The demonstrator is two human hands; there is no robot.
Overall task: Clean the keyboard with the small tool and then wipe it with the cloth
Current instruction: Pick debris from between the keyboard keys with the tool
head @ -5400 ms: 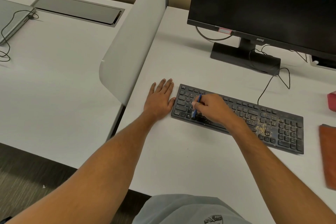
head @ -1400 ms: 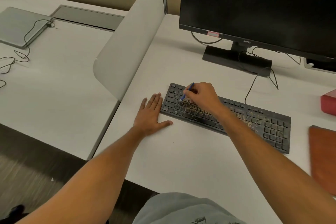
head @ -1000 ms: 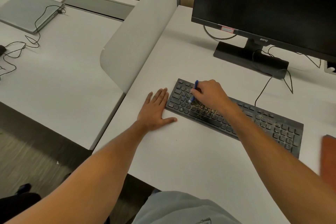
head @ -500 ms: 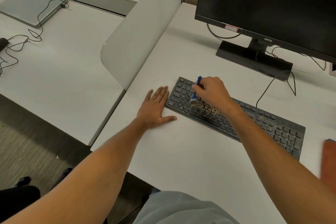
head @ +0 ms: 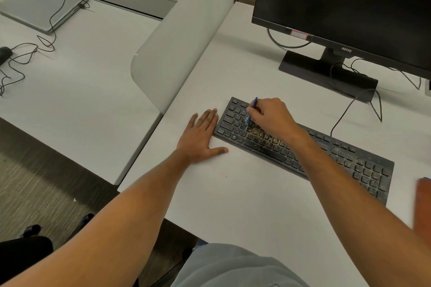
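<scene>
Keyboard [head: 326, 154] lying on the desk [head: 233, 193], long axis running ten to four o'clock; right hand [head: 271, 115] pinching the blue brush [head: 251, 110] over its ten-o'clock end; left hand [head: 201, 135] resting spread flat just beside that end.

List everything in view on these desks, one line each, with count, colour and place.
Black flat keyboard: one, black, speckled with tan crumbs, front of right desk.
Small blue brush tool: one, blue, over the keyboard's left end.
Black monitor on stand: one, black, back of right desk.
Brown flat item: one, reddish brown, right edge, partly out of frame.
White desk: one, white, under the keyboard.
Grey curved divider panel: one, pale grey, between the desks.
Closed grey laptop: one, grey, cable attached, far left desk.
Left hand: one, flat on the desk, fingertips at the keyboard's left edge.
Right hand: one, gripping the brush tool.
</scene>
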